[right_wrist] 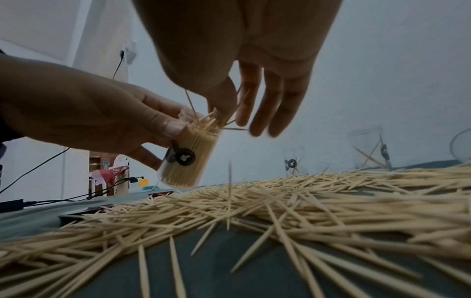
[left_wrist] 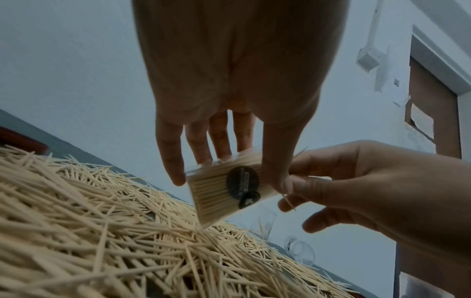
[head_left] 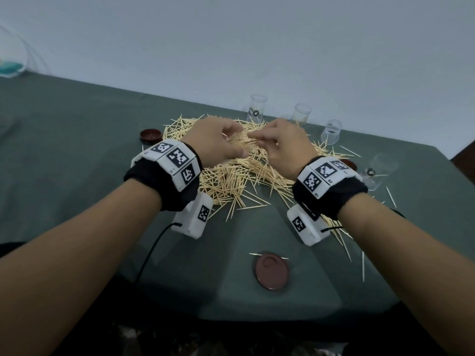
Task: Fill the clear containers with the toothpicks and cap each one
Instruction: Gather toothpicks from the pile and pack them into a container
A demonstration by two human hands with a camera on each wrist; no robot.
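Packing the last pale wooden toothpicks (right_wrist: pixel 203 123) goes best if you straighten them before pushing. Your left hand (head_left: pixel 218 140) grips the small clear plastic container (left_wrist: pixel 224 187), nearly full and tilted, held above the loose toothpick pile (head_left: pixel 231 181). Your right hand (head_left: pixel 285 145) pinches sticks at its mouth, other fingers relaxed.

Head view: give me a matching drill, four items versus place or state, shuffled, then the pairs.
1. left hand
2. right hand
3. brown lid
4. toothpick pile

A. lies alone on the near cloth
B. grips the packed container
C. spread under both hands
D. pinches toothpicks at the container's mouth

Pairs: 1-B, 2-D, 3-A, 4-C
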